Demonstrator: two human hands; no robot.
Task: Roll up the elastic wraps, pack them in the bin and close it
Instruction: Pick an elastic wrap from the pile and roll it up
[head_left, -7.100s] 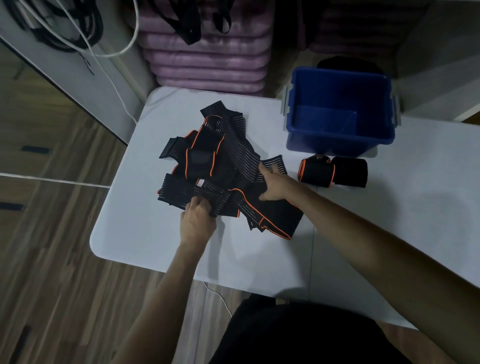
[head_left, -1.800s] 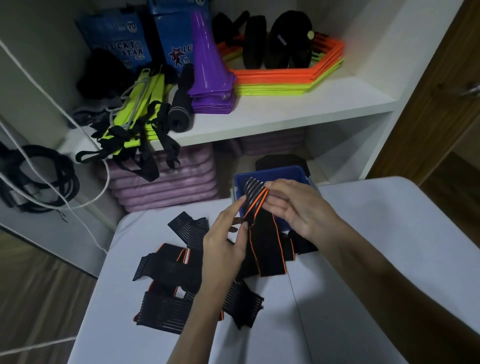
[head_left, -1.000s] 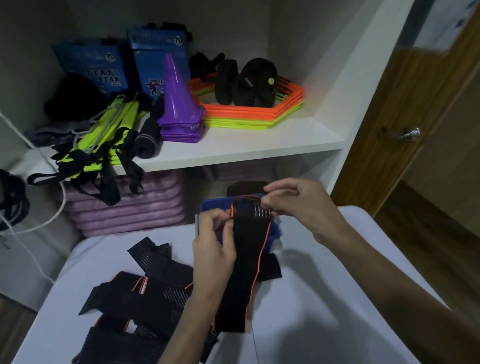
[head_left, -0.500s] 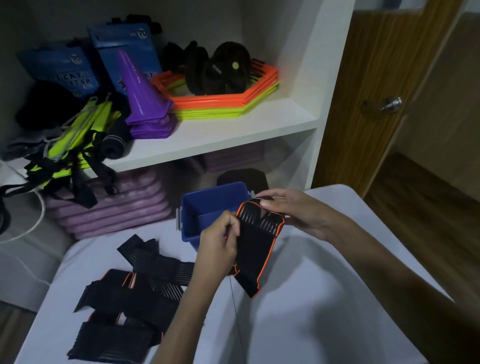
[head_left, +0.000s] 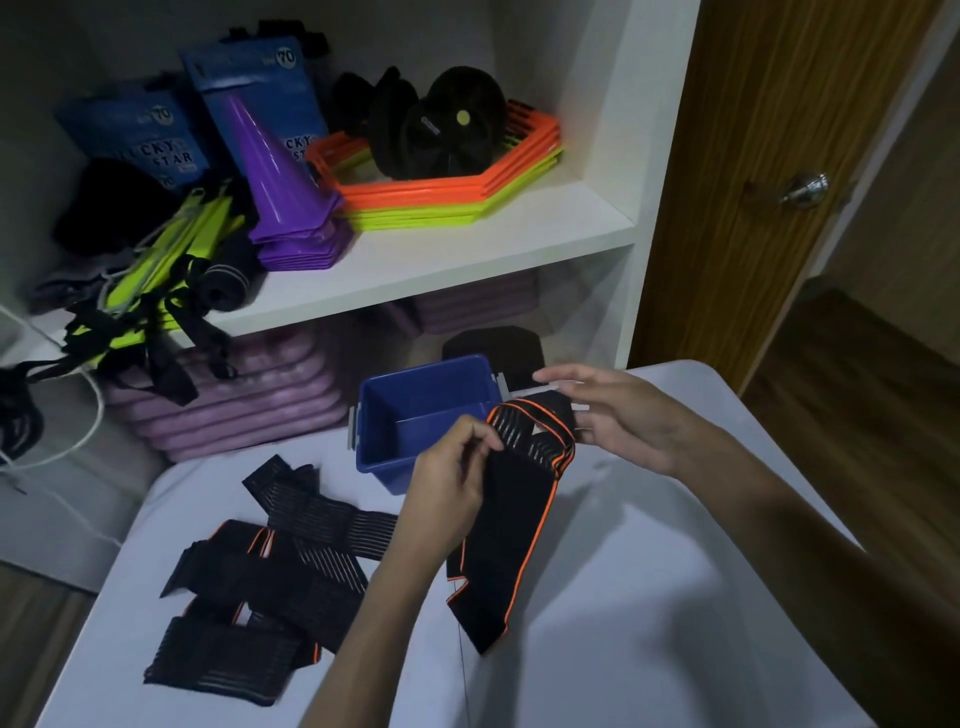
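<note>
I hold a black elastic wrap with orange edging (head_left: 511, 525) in the air above the white table (head_left: 649, 597). Its top end is folded over into the start of a roll. My left hand (head_left: 451, 483) pinches the left side of that fold, and my right hand (head_left: 621, 418) grips the right side with fingers spread. The rest of the wrap hangs down to the table. The open blue bin (head_left: 415, 410) stands just behind my hands and looks empty where I can see into it. A pile of unrolled black wraps (head_left: 260, 582) lies on the table's left part.
Behind the table a white shelf (head_left: 467, 249) carries a purple cone stack (head_left: 283, 171), orange and green hexagon rings (head_left: 467, 192) and blue packets. Pink mats (head_left: 234, 400) are stacked below it. A wooden door (head_left: 769, 182) stands at the right.
The view has swung up from the table to the shelf. One wrap has been lifted out of the pile and its top end folded over between both hands.
</note>
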